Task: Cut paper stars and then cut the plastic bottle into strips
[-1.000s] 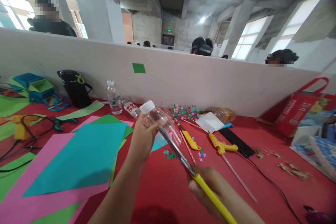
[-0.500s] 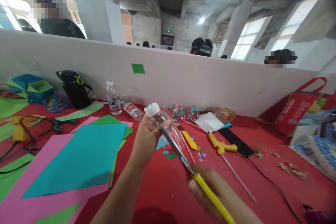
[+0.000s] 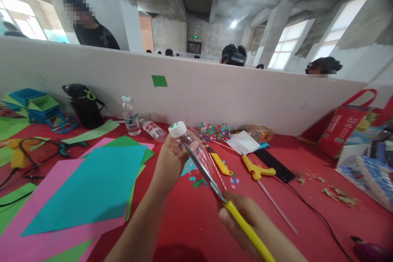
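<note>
Closed around a clear plastic bottle (image 3: 199, 157) with a white cap is my left hand (image 3: 170, 161). The bottle is tilted, its cap toward the upper left. My right hand (image 3: 242, 217) grips scissors (image 3: 247, 229) by their yellow handles, and the metal blades point up and left across the bottle's side. Whether the blades have gone into the plastic, I cannot tell. Just beyond the bottle lie a yellow utility knife (image 3: 221, 163), a striped paper straw (image 3: 218, 172) and loose star sequins (image 3: 198, 181).
Coloured paper sheets (image 3: 89, 188) cover the left of the red table. To the right lie a yellow glue gun (image 3: 258, 168) with its cord and a red bag (image 3: 339, 129). Along the white partition (image 3: 196, 94) stand a black flask (image 3: 82, 106) and an upright bottle (image 3: 131, 118).
My view has shifted slightly, so the table's things sit a little more to the left. Both hands keep nearly the same hold. A person behind the partition has moved right.
</note>
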{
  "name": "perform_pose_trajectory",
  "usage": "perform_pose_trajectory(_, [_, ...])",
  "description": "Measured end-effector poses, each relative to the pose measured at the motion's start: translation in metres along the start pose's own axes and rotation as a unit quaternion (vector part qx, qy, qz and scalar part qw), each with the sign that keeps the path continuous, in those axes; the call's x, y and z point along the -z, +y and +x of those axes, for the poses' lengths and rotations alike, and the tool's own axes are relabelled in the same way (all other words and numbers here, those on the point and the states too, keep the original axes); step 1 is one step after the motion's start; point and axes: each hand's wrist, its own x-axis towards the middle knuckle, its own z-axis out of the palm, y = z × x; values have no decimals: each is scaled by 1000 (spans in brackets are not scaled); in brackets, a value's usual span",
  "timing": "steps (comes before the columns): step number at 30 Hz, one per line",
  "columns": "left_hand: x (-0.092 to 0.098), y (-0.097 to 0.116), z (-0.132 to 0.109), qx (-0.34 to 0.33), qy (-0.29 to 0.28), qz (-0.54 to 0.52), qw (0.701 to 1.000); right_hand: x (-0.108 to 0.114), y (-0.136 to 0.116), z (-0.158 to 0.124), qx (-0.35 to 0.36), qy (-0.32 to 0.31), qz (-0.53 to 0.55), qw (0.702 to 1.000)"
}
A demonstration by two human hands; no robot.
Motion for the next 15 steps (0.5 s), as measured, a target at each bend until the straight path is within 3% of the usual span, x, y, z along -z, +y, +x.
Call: perform_pose_trajectory(15, [-1,1,-1,-9,-3,23,1000,-3,8,5,8,0,37,999])
